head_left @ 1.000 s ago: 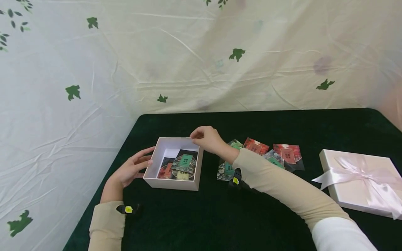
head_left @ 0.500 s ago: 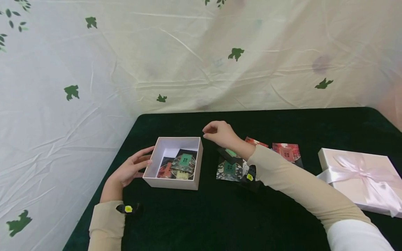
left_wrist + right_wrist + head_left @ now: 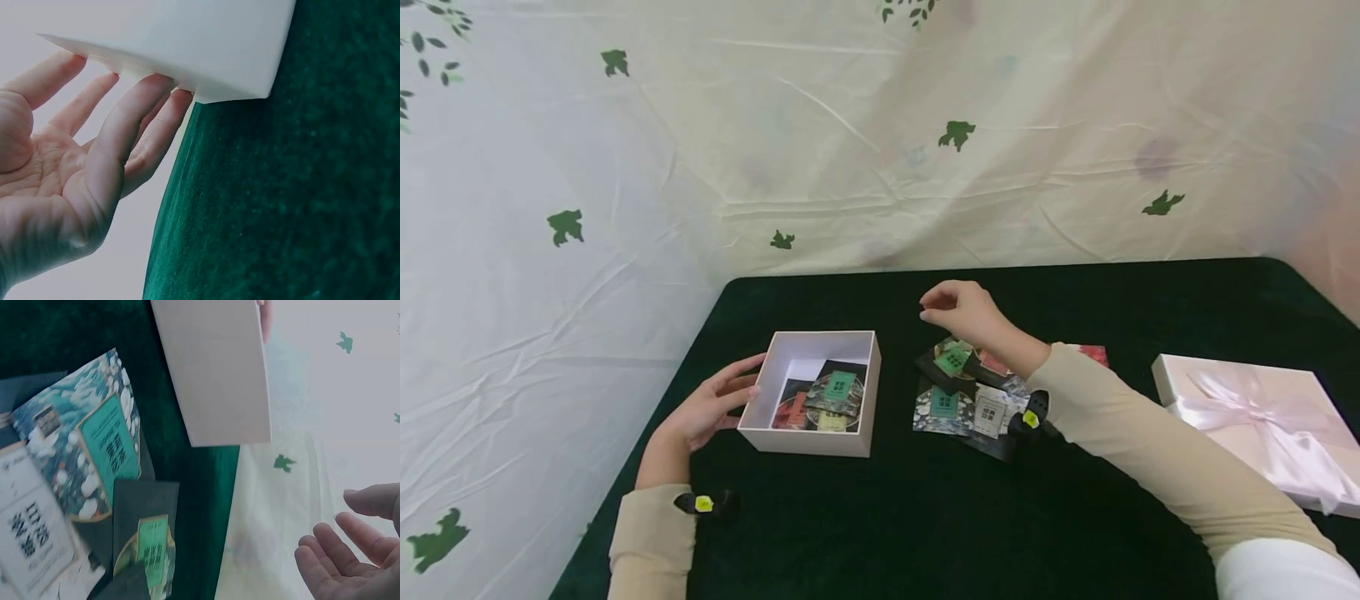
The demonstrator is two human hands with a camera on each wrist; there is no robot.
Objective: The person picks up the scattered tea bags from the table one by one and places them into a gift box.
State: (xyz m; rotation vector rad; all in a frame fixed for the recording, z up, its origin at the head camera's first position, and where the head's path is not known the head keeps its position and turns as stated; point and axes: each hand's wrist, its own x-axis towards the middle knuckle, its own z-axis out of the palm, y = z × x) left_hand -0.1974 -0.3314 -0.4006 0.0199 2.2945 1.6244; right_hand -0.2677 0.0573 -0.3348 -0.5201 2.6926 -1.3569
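My left hand [image 3: 703, 410] is at the left side of an open, pale box [image 3: 811, 442], its fingertips touching the side wall; the left wrist view shows the fingers fairly straight against the box [image 3: 187, 44]. Inside the box lie several flat printed packets [image 3: 837, 388], with green, red and yellow labels. Over the back of a loose pile, my right hand [image 3: 958, 310] hovers with fingers loosely bent and nothing between them. That pile has packets with a teal label [image 3: 943, 402] and a white label [image 3: 990, 410]; the right forearm hides part of it.
A pale pink lid-like box [image 3: 1217, 385] with a satin ribbon bow lies at the right. Everything rests on a dark green cloth-covered table [image 3: 820, 525]. A white curtain [image 3: 820, 167] with green bird prints hangs behind and to the left.
My right hand has moved right, from the box's back right corner to above the loose packets. My left hand stays against the box, and the packets inside lie as before.
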